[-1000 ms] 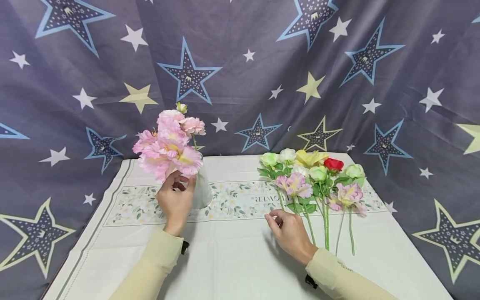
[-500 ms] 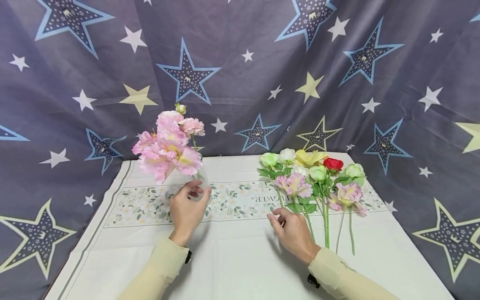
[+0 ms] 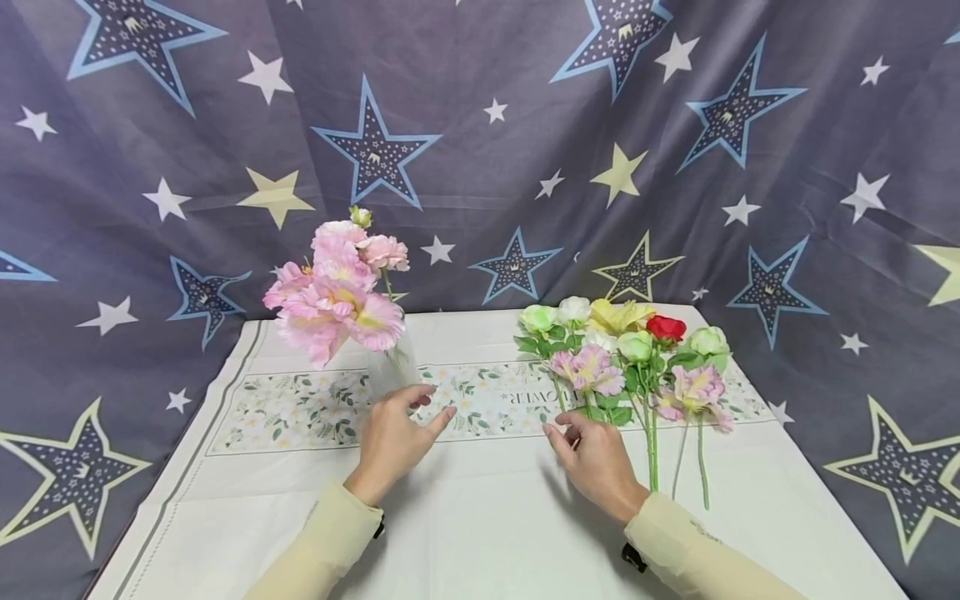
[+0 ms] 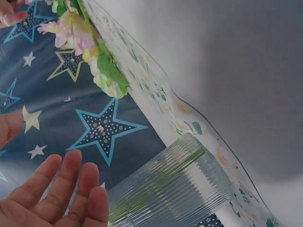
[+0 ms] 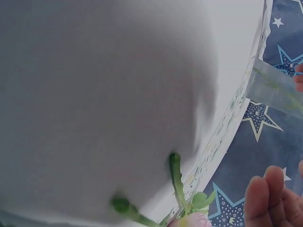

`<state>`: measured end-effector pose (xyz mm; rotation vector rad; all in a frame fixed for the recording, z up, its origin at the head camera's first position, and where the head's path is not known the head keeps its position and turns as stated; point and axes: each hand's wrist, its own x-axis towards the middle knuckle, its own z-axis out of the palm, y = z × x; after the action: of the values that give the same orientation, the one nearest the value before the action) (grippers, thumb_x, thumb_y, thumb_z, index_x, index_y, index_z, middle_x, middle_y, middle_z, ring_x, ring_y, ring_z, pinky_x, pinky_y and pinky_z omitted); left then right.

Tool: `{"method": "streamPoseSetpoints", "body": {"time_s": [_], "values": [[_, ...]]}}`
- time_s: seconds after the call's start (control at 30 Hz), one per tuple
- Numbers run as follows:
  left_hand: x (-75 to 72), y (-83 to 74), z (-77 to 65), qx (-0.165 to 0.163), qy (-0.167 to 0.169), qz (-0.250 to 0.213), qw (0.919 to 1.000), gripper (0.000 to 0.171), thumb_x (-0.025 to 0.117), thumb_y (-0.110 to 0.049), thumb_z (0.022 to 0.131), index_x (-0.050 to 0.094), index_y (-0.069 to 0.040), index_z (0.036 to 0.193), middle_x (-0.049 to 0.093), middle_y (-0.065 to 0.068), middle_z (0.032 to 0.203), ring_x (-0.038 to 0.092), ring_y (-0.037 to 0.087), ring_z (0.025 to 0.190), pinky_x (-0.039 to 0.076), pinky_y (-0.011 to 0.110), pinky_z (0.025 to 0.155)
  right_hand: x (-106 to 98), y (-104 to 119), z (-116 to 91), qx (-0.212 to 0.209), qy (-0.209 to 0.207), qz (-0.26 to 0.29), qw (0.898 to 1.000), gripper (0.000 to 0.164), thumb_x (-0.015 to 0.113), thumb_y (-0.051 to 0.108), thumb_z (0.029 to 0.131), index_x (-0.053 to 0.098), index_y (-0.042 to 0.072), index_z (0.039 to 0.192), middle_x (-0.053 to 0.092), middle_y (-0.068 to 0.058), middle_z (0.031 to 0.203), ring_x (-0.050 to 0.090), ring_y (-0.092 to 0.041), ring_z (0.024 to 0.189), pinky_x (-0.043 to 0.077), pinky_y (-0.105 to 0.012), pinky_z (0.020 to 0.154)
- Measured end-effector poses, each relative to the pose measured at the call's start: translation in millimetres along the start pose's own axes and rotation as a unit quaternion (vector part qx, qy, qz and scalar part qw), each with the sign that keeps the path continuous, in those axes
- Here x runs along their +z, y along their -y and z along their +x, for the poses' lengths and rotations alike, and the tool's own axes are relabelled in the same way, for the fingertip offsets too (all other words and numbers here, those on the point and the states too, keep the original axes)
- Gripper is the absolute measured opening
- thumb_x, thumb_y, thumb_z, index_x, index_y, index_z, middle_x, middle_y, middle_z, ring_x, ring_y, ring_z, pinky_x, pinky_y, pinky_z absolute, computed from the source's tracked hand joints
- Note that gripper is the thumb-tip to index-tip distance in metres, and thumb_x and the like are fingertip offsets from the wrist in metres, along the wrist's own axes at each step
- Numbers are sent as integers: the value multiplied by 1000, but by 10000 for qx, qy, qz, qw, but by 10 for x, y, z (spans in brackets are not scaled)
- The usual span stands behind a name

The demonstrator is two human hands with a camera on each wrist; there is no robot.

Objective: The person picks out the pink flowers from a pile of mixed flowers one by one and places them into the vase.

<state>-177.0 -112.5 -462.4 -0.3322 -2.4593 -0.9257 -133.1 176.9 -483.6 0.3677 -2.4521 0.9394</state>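
Observation:
A clear ribbed vase stands upright on the cloth with large pink flowers in it. My left hand hovers in front of the vase, its fingers apart and holding nothing. The left wrist view shows the ribbed vase with green stems inside, beside those loosely bent fingers. Near the stems of the loose flowers is my right hand, loosely bent and holding nothing. A pink-and-yellow flower lies just beyond it. Stem ends show below the right hand in the right wrist view.
Several loose artificial flowers lie on the right of the table, among them a red rose, a yellow flower and a pale green rose. A white tablecloth with a floral band covers the table. A starry curtain hangs behind.
My left hand has come down and to the right, from just under the pink blossoms to in front of the vase. The right hand has shifted slightly right. The flowers stay still.

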Motion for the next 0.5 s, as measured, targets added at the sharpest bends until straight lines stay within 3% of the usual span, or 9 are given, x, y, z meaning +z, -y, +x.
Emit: {"method": "streamPoseSetpoints", "body": {"time_s": [0.5], "values": [[38, 34, -95, 30, 285, 227, 9993, 51, 88, -47, 77, 76, -12, 112, 76, 6, 101, 70, 31, 92, 55, 49, 75, -76, -81, 8, 335, 151, -257, 9990, 20, 79, 18, 92, 74, 3, 104, 62, 7, 63, 48, 4, 46, 43, -20, 43]]}}
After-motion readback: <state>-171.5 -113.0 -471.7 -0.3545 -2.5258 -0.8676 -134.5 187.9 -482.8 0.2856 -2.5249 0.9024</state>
